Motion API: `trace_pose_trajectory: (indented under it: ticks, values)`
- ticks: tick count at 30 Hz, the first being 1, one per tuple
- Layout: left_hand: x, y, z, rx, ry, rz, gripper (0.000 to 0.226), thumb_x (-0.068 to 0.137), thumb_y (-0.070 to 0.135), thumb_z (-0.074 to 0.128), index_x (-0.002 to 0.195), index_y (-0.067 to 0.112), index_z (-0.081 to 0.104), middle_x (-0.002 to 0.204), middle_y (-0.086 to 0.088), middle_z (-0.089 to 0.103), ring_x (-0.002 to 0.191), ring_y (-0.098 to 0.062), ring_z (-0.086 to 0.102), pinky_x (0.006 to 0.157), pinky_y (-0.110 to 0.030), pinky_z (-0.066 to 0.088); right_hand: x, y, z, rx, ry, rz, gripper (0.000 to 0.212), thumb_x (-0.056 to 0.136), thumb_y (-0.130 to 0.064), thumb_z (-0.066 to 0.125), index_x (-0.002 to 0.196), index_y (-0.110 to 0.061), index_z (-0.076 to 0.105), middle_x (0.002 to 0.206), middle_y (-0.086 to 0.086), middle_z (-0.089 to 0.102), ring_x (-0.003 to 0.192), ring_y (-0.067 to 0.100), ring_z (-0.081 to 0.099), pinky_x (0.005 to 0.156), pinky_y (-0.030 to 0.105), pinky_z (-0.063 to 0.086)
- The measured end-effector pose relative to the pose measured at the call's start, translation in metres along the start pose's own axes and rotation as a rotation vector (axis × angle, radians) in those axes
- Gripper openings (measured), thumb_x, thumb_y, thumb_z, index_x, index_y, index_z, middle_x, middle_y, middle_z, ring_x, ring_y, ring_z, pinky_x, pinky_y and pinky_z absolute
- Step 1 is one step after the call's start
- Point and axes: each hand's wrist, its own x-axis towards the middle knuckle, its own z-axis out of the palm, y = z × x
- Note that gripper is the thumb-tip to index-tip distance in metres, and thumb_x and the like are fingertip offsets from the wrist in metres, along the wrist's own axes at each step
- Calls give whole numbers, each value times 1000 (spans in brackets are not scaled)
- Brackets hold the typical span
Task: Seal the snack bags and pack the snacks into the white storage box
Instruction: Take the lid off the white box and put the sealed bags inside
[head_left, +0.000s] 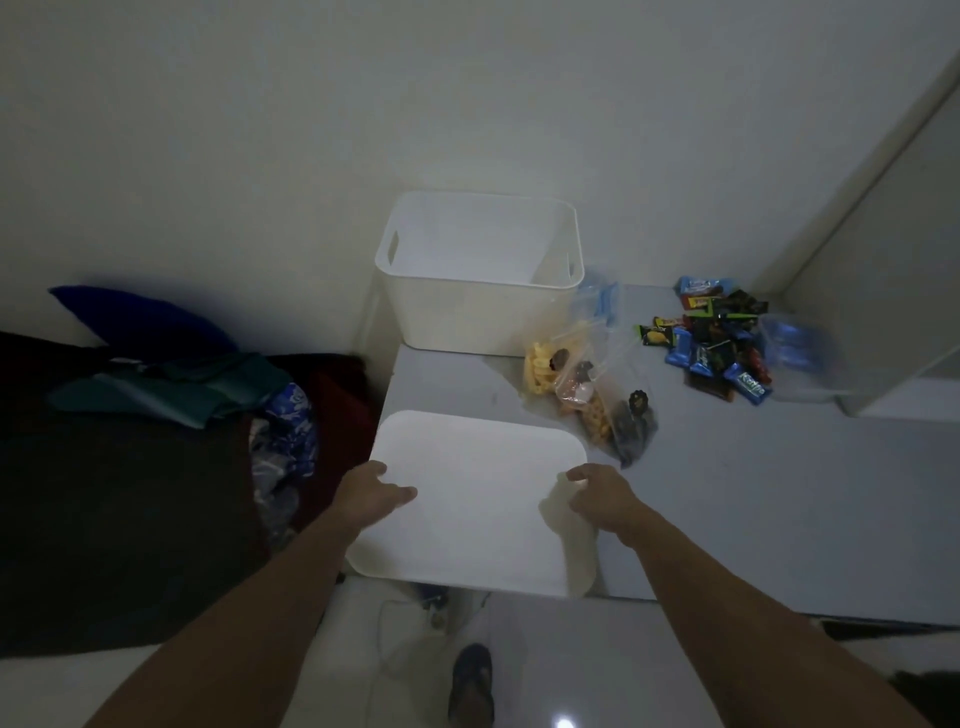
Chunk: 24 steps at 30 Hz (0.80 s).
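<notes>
A white storage box stands open at the back left of the table, against the wall. Its flat white lid lies at the table's front left corner, overhanging the edge. My left hand grips the lid's left edge and my right hand grips its right edge. Just right of the lid lie clear zip bags of snacks, holding yellow and dark pieces. Farther right is a heap of wrapped candy bars in blue and black wrappers.
Empty clear zip bags with blue strips lie beside the box and right of the candy. A dark bed with clothes and a blue pillow is to the left. A white cabinet bounds the right. A sandal is on the floor below.
</notes>
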Motion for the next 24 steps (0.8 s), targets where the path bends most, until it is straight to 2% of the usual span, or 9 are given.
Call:
trace_pose_trajectory:
  ticks: [3,5,8,10,13,16,18,21,24]
  values:
    - [11,12,3,163,6,-4,81,70,38,75,133,-4,45,140,-20,47,123,-36,50,103,-44,45,9,-3,-7,-29,-4,-6,43,84,-4,55,127,-10,56,137,10,49,121,25,50,88,25,45]
    - [15,26,4,284,85,-3,81,62,48,67,126,0,53,132,-19,52,117,-36,52,97,-44,48,14,-10,-17,-81,23,-44,38,83,-5,57,121,-7,60,130,9,56,118,25,54,93,28,46]
    - [10,64,13,342,149,147,61,73,41,67,121,3,57,128,-18,56,116,-35,54,96,-40,48,16,-34,-42,-183,224,-164,15,84,-14,58,94,-10,69,94,8,67,98,29,63,82,29,49]
    - [4,94,25,301,130,242,54,79,33,69,122,2,58,129,-17,58,119,-33,54,98,-33,44,15,-52,-62,-188,390,-239,13,83,-25,61,83,-16,70,83,7,68,85,28,65,76,32,53]
    - [2,133,47,246,71,339,56,81,32,69,128,4,55,134,-14,57,122,-30,53,100,-32,41,21,-68,-90,-188,499,-271,17,82,-15,60,96,-17,70,97,8,70,91,26,64,82,34,52]
    - [3,165,70,220,22,398,53,79,29,71,125,5,59,127,-13,62,118,-28,57,97,-32,44,36,-74,-114,-290,478,-317,29,84,-8,58,111,-16,65,116,8,64,105,24,59,90,35,49]
    - [2,184,86,213,14,423,45,77,23,70,118,6,63,120,-12,65,112,-29,59,93,-32,46,44,-75,-126,-397,406,-368,39,84,-5,58,121,-18,59,131,8,54,119,24,50,97,37,43]
    - [5,204,109,188,5,412,41,78,22,69,116,7,62,119,-13,65,109,-30,60,89,-32,47,54,-76,-141,-682,208,-378,66,81,-2,58,140,-24,40,154,10,24,142,32,21,112,48,27]
    - [13,218,131,192,16,374,41,80,24,69,117,8,62,117,-14,65,106,-31,61,87,-31,46,70,-68,-158,-893,130,-416,59,82,-6,59,135,-27,45,156,9,19,145,33,10,115,56,16]
